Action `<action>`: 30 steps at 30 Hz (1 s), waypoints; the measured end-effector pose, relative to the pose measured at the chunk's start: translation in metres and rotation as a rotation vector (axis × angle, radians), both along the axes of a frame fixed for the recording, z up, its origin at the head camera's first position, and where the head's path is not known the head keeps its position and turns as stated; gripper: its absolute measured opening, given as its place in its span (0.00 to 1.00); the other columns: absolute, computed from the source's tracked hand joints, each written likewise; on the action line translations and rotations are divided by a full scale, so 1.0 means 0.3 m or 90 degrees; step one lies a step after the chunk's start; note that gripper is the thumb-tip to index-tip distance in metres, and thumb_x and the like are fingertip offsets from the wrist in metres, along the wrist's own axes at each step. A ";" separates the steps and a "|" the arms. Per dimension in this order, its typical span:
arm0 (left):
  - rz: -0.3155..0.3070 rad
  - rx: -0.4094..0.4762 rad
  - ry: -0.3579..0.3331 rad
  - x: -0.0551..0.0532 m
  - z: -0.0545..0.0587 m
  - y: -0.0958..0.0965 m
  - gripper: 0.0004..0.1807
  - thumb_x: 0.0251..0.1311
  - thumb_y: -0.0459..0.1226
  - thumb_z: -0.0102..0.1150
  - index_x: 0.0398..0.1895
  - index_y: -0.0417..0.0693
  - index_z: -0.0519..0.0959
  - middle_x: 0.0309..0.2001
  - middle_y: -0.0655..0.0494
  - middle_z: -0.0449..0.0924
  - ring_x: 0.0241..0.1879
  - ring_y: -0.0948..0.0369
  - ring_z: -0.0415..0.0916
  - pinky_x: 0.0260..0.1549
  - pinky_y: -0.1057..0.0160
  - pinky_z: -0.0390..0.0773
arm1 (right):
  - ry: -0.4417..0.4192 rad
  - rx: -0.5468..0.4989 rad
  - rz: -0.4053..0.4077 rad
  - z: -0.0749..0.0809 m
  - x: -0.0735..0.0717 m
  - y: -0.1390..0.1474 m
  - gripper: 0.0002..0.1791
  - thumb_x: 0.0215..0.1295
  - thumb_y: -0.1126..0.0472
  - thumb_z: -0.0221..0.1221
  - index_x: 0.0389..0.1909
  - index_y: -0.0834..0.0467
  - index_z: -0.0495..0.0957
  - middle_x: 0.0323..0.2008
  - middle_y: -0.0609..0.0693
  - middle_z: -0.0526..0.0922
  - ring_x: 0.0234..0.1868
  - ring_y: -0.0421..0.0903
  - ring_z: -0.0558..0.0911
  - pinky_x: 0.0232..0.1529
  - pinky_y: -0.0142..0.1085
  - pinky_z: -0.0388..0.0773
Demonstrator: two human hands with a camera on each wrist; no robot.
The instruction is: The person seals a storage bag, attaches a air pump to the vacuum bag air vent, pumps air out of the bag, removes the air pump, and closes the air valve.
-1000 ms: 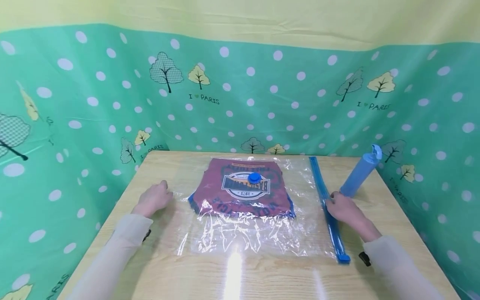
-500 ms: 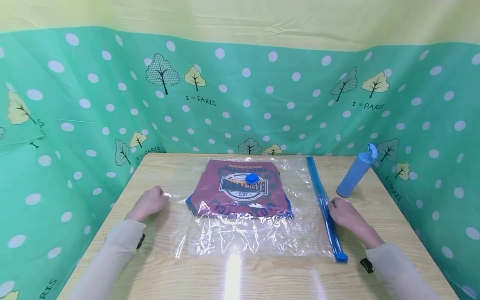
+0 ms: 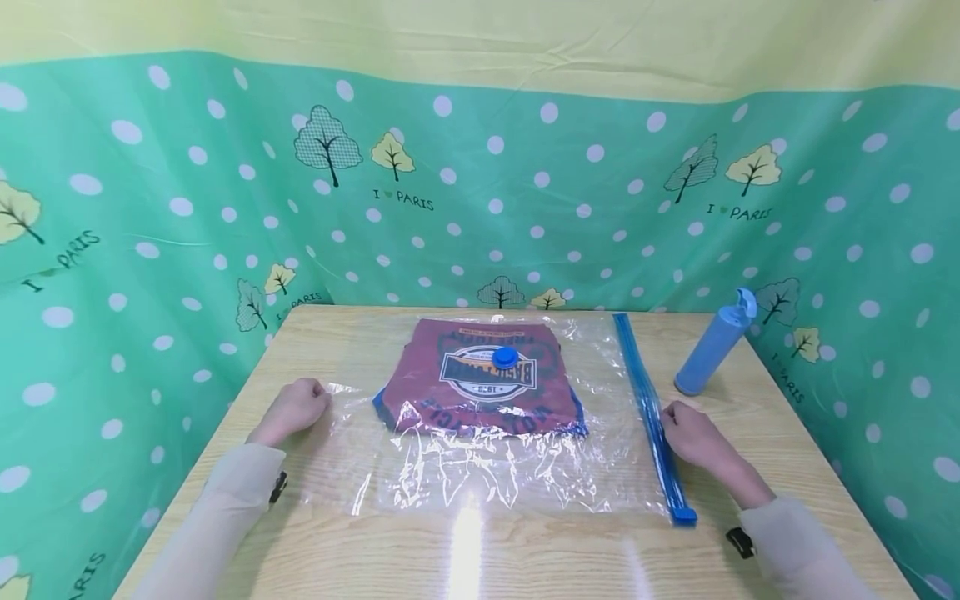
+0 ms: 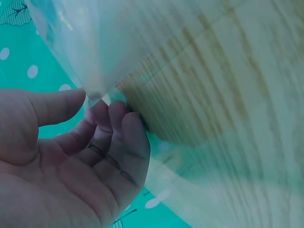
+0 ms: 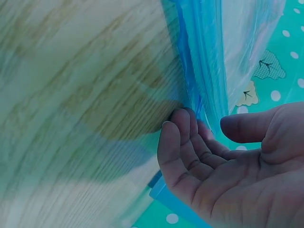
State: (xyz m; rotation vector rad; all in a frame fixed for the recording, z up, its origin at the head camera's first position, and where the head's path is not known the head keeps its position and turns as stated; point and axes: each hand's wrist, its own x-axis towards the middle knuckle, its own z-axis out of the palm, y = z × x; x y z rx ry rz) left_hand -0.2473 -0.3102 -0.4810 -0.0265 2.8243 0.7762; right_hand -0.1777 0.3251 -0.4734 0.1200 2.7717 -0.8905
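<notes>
Head view first: a spotted green curtain [image 3: 450, 125] walls in the pale wooden desk [image 3: 375, 558], and across that desk lies a clear bag [image 3: 607, 417]. Inside it, near the middle, is a folded maroon garment [image 3: 487, 408], its print upside down from the person's side. A blue zip strip [image 3: 647, 400] edges the bag on the right; just beyond stands a blue cylinder [image 3: 708, 354]. The left hand [image 3: 294, 408] pinches the bag's left edge, the right hand [image 3: 697, 433] the strip, about midway. A round blue cap [image 3: 505, 357] sits over the garment, a blue slider [image 3: 684, 516] at the strip's near end.

To my eye, the step in hand is drawing the bag flat by its two ends; the next move calls for an even pull from both sides. Only the wrist views show each thumb closing against curled fingers, hidden from above by the backs of the hands; neither shows the garment clearly. Whether the zip is sealed, I cannot tell.
</notes>
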 end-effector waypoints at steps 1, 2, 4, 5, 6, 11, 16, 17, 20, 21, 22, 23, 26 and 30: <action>0.002 0.005 0.001 0.002 -0.001 0.001 0.14 0.75 0.35 0.47 0.44 0.29 0.77 0.31 0.44 0.77 0.30 0.52 0.74 0.29 0.55 0.77 | 0.002 0.003 0.001 -0.001 0.000 0.001 0.21 0.84 0.64 0.38 0.57 0.79 0.69 0.37 0.61 0.79 0.37 0.52 0.79 0.34 0.42 0.79; 0.005 0.009 0.004 0.004 -0.002 0.001 0.14 0.75 0.35 0.47 0.43 0.30 0.77 0.31 0.45 0.77 0.29 0.52 0.73 0.29 0.55 0.77 | 0.005 0.006 0.002 -0.001 0.000 0.002 0.20 0.83 0.64 0.39 0.57 0.79 0.69 0.37 0.61 0.79 0.37 0.53 0.79 0.34 0.42 0.79; 0.011 0.015 0.009 0.007 -0.007 -0.001 0.13 0.75 0.34 0.47 0.41 0.32 0.78 0.29 0.46 0.76 0.28 0.53 0.72 0.28 0.56 0.76 | 0.007 0.008 0.006 -0.003 -0.002 0.003 0.20 0.83 0.65 0.39 0.56 0.79 0.69 0.37 0.61 0.78 0.36 0.53 0.78 0.34 0.42 0.78; 0.014 0.016 0.012 0.009 -0.008 -0.002 0.13 0.75 0.34 0.47 0.41 0.32 0.78 0.29 0.46 0.76 0.28 0.53 0.72 0.28 0.56 0.75 | 0.007 0.007 0.006 -0.003 -0.002 0.003 0.19 0.83 0.65 0.39 0.56 0.79 0.69 0.37 0.61 0.78 0.36 0.53 0.78 0.34 0.42 0.78; 0.016 0.018 0.014 0.011 -0.010 -0.003 0.13 0.75 0.34 0.47 0.41 0.32 0.78 0.29 0.46 0.76 0.28 0.53 0.72 0.28 0.56 0.75 | 0.008 0.006 0.005 -0.001 -0.001 0.002 0.19 0.83 0.65 0.39 0.56 0.79 0.69 0.37 0.61 0.78 0.36 0.52 0.78 0.34 0.42 0.78; 0.022 0.014 0.024 0.014 -0.014 -0.011 0.14 0.76 0.35 0.48 0.44 0.31 0.79 0.29 0.48 0.77 0.28 0.53 0.72 0.28 0.56 0.74 | 0.020 0.006 0.008 0.002 -0.001 -0.005 0.18 0.83 0.65 0.40 0.55 0.78 0.69 0.36 0.60 0.77 0.35 0.52 0.76 0.33 0.43 0.76; 0.027 0.014 0.028 0.021 -0.014 -0.022 0.14 0.76 0.35 0.48 0.42 0.32 0.79 0.29 0.47 0.76 0.28 0.53 0.72 0.28 0.56 0.74 | 0.026 0.000 0.003 -0.003 0.003 -0.015 0.17 0.83 0.66 0.40 0.53 0.76 0.70 0.34 0.58 0.76 0.33 0.51 0.75 0.31 0.42 0.75; 0.028 0.015 0.029 0.024 -0.013 -0.025 0.14 0.76 0.35 0.48 0.42 0.31 0.79 0.29 0.47 0.76 0.28 0.53 0.72 0.28 0.56 0.74 | 0.025 -0.003 0.002 -0.004 0.005 -0.017 0.16 0.82 0.66 0.40 0.53 0.75 0.70 0.33 0.58 0.75 0.33 0.51 0.75 0.30 0.41 0.75; 0.034 0.017 0.029 0.032 -0.013 -0.034 0.13 0.76 0.34 0.48 0.42 0.31 0.79 0.30 0.46 0.76 0.29 0.53 0.72 0.28 0.56 0.74 | 0.026 -0.010 0.002 -0.004 0.006 -0.025 0.16 0.82 0.66 0.40 0.52 0.75 0.70 0.33 0.57 0.75 0.32 0.50 0.75 0.30 0.41 0.75; 0.033 0.018 0.030 0.032 -0.013 -0.037 0.13 0.76 0.34 0.48 0.42 0.31 0.79 0.30 0.46 0.77 0.29 0.53 0.72 0.28 0.56 0.74 | 0.026 -0.012 0.001 -0.003 0.006 -0.027 0.15 0.81 0.66 0.41 0.52 0.74 0.70 0.33 0.57 0.75 0.32 0.50 0.75 0.30 0.41 0.75; 0.031 0.021 0.031 0.033 -0.013 -0.039 0.13 0.76 0.34 0.48 0.42 0.30 0.79 0.30 0.46 0.77 0.29 0.53 0.72 0.28 0.56 0.74 | 0.027 -0.012 0.000 -0.003 0.005 -0.029 0.15 0.82 0.66 0.41 0.52 0.74 0.70 0.33 0.57 0.76 0.32 0.50 0.75 0.30 0.41 0.75; 0.027 0.022 0.034 0.032 -0.013 -0.041 0.14 0.76 0.34 0.48 0.43 0.30 0.79 0.31 0.46 0.77 0.29 0.53 0.72 0.28 0.56 0.74 | 0.027 -0.012 -0.001 -0.002 0.004 -0.030 0.15 0.82 0.65 0.41 0.52 0.74 0.70 0.34 0.57 0.76 0.32 0.50 0.76 0.31 0.41 0.75; 0.018 0.025 0.033 0.027 -0.012 -0.046 0.15 0.75 0.34 0.48 0.45 0.28 0.79 0.33 0.44 0.78 0.31 0.52 0.73 0.30 0.55 0.76 | 0.023 -0.013 -0.004 0.002 0.005 -0.030 0.16 0.82 0.65 0.42 0.53 0.75 0.70 0.35 0.59 0.77 0.34 0.51 0.77 0.32 0.42 0.77; 0.008 0.023 0.024 0.021 -0.007 -0.047 0.19 0.76 0.37 0.50 0.50 0.23 0.77 0.38 0.38 0.81 0.36 0.48 0.77 0.37 0.49 0.80 | 0.024 -0.012 0.001 -0.002 0.016 -0.022 0.16 0.81 0.65 0.44 0.53 0.76 0.71 0.37 0.60 0.78 0.36 0.52 0.78 0.35 0.43 0.79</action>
